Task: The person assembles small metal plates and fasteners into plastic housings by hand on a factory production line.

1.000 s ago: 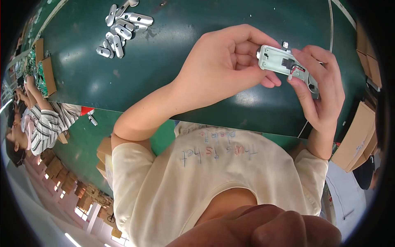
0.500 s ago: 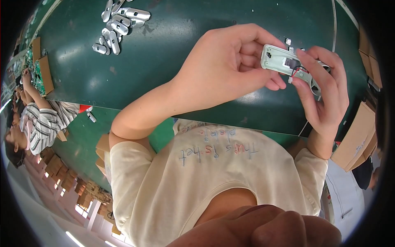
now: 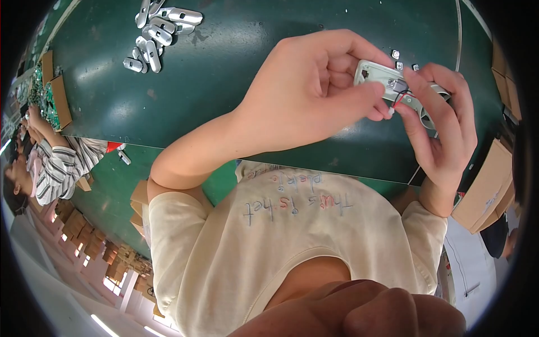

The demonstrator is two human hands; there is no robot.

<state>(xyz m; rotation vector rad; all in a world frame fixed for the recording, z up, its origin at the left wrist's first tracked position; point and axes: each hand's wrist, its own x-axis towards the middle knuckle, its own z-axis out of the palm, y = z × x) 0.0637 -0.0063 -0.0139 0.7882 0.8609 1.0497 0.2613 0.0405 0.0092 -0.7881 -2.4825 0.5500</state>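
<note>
Both hands hold a pale green plastic housing [image 3: 365, 68] above the table, its open inner side up. A dark-and-silver part sits inside it, and thin red and black wires [image 3: 400, 100] run out to a small white connector [image 3: 391, 111]. My left hand [image 3: 314, 90] is closed on the housing's left end, with its thumb lying over the front edge. My right hand [image 3: 446, 115] pinches the other end, where a ring-shaped part shows partly behind the fingers. Whether a fingertip touches the connector I cannot tell.
Several small square white-and-black pieces [image 3: 398, 65] lie just beyond the housing on the dark green table [image 3: 224, 84]. At the far left is a pile of shiny silver oval covers [image 3: 160, 35]. Cardboard boxes [image 3: 485, 185] stand at the right, and a person in a striped top [image 3: 56, 168] works at the left.
My left thumb has moved up and right onto the housing, towards the wires. The white connector has shifted slightly left. My right hand keeps nearly the same grip.
</note>
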